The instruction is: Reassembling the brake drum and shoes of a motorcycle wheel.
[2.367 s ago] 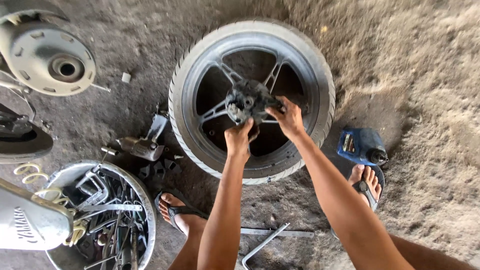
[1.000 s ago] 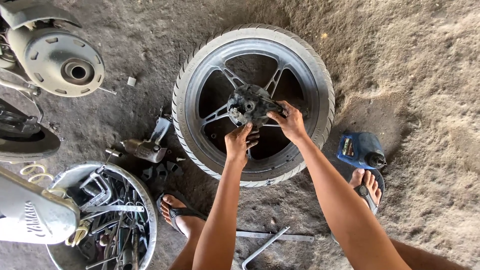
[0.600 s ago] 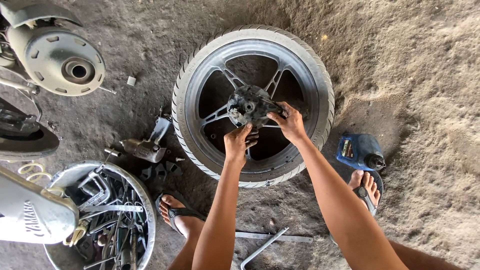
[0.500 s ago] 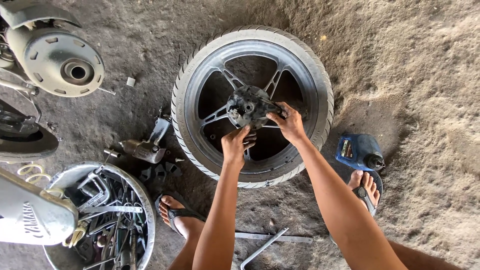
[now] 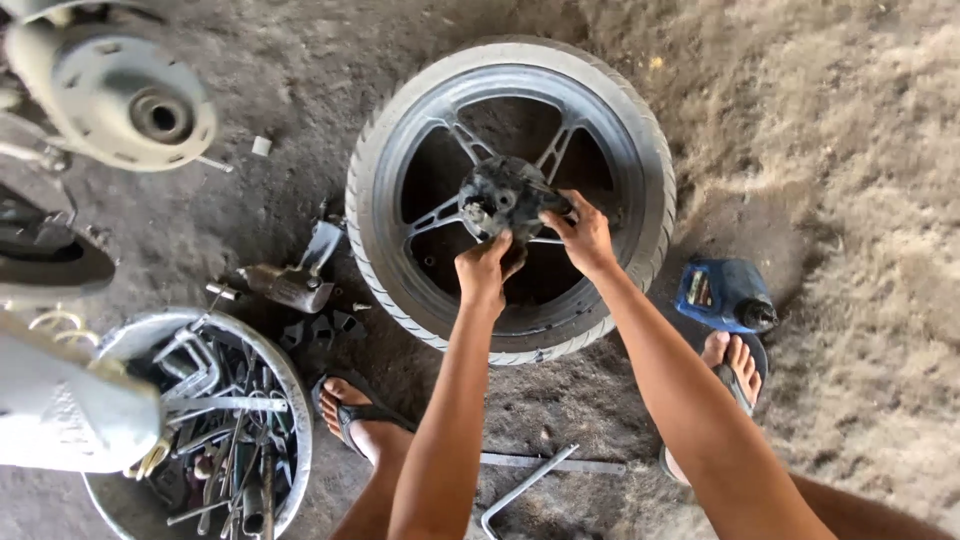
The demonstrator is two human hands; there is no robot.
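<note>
down on the dirt floor (image 5: pixel 800 120) we see a motorcycle wheel (image 5: pixel 510 200) lying flat, tyre on, spokes running in to a dark hub piece (image 5: pixel 505 195) at its centre. our left hand (image 5: pixel 487 272) is curled at the near edge of that hub piece, fingers closed against it. our right hand (image 5: pixel 580 232) grips the hub piece from the right side, fingers wrapped onto it. both forearms reach in from the near side.

just right of the wheel stands a blue oil bottle (image 5: pixel 722 295), with our right foot in a sandal (image 5: pixel 735 365) near it. our left foot (image 5: pixel 360 415) rests near the wheel's near-left rim. to the left lies a small metal part (image 5: pixel 290 280), and near left sits a round metal basin (image 5: pixel 210 420) full of tools. a bent metal rod (image 5: pixel 525 485) lies on the ground between our arms. far left, a grey engine cover (image 5: pixel 120 95) shows.
</note>
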